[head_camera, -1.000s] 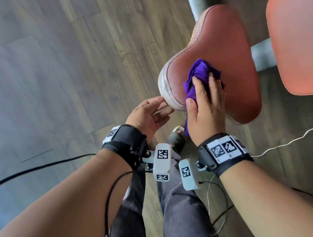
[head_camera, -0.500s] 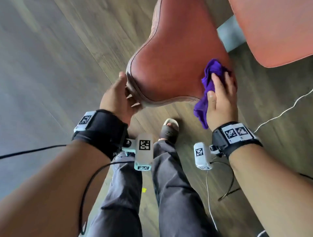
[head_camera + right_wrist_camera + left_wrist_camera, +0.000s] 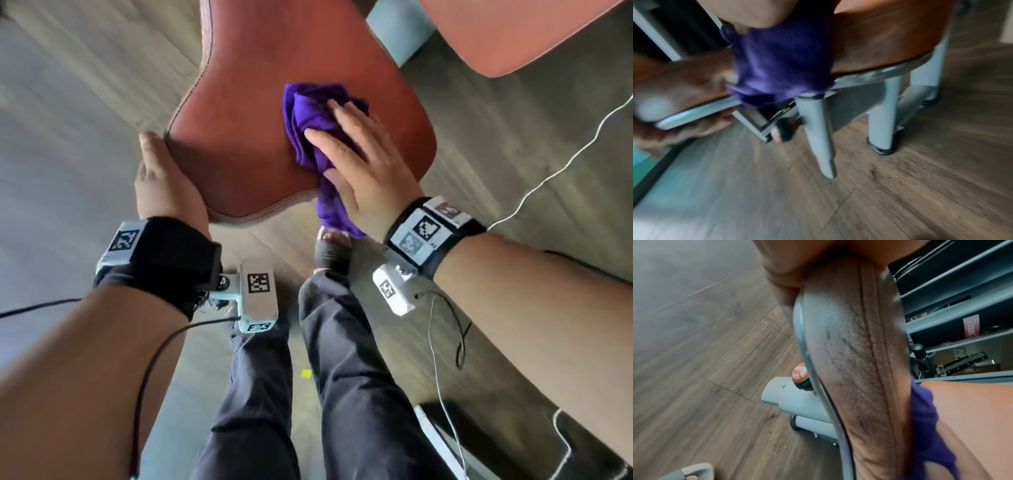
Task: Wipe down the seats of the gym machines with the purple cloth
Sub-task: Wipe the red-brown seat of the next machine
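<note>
The red-brown padded seat [image 3: 239, 137] fills the upper middle of the head view. A crumpled purple cloth [image 3: 308, 113] lies on its right half, and one end hangs over the near edge. My right hand [image 3: 363, 161] presses flat on the cloth with spread, straight fingers. My left hand [image 3: 164, 185] grips the seat's near-left corner, thumb on the rim. Its fingers [image 3: 684, 129] curl under the seat in the right wrist view. The left wrist view looks along the seat's stitched side [image 3: 849, 353], with the cloth [image 3: 925, 418] at the right. In the blurred right wrist view the cloth [image 3: 781, 65] drapes over the seat edge.
A second orange pad [image 3: 513, 31] and a grey frame tube [image 3: 397, 31] lie beyond the seat. Grey legs [image 3: 881, 113] and an orange-black knob [image 3: 800, 376] sit under it. A white cable [image 3: 548, 178] runs across the wooden floor on the right. My sandalled foot [image 3: 332, 253] stands below the seat.
My right hand has slid the cloth from the seat's right edge back towards its middle. My left hand has moved to the near-left corner and keeps its grip there.
</note>
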The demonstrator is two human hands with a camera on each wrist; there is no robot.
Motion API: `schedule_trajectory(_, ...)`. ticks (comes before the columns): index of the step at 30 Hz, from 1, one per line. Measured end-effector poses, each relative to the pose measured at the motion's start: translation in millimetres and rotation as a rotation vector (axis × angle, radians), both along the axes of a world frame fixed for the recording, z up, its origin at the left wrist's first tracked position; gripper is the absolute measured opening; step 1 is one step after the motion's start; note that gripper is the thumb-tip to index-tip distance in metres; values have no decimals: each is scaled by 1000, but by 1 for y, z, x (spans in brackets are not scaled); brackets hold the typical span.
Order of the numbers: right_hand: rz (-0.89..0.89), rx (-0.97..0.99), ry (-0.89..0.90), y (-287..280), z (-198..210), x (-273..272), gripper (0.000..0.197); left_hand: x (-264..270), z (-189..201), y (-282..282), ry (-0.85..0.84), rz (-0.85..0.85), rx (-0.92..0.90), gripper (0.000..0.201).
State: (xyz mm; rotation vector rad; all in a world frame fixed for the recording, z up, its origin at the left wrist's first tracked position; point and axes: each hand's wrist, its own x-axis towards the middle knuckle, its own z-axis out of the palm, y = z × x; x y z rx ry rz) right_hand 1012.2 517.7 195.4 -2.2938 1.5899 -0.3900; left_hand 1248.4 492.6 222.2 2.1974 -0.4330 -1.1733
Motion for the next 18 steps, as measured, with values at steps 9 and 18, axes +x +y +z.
schedule_trajectory(9, -549, 146, -81, -12, 0, -13, 50, 11, -9, -22, -125, 27, -28, 41)
schedule_trajectory(18, -502, 291, 50, -14, 5, -20, 64, -9, 5, -29, -263, 32, 208, 37)
